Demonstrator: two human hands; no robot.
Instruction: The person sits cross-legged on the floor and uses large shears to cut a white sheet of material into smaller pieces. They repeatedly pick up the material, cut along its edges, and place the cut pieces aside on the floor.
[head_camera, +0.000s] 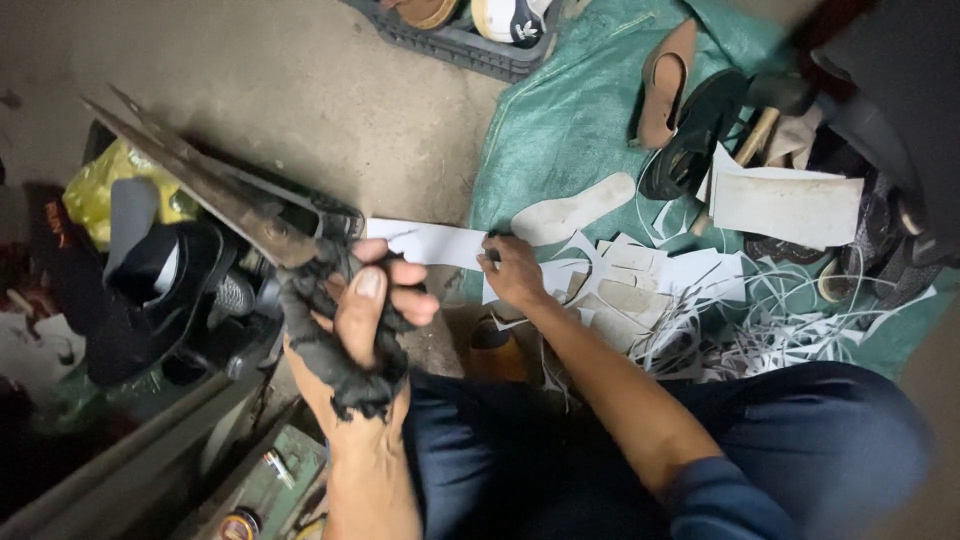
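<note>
the left hand is raised close to the camera and closed around the cloth-wrapped handles of a large pair of shears. the dark wrapping pads the handles, which likely makes the heavy tool easier to grip. the thumb lies across the front of the wrapping and the fingers curl around it. the blades point up and away from this hand, toward the far left, and stand slightly parted; they touch no material at this moment.

the right hand reaches forward and rests on a white sheet strip that lies on the ground. the fingers are bent and press or pinch the near end of the strip; whether the strip is lifted cannot be told. the strip extends from this hand toward the shears, which places it within reach of the blades.

beyond the right hand lies a white insole cutout on a green tarp. to the right of that hand, white offcuts are heaped on the tarp. farther off rest a tan shoe sole and a black shoe. below the left hand stands a metal frame.
</note>
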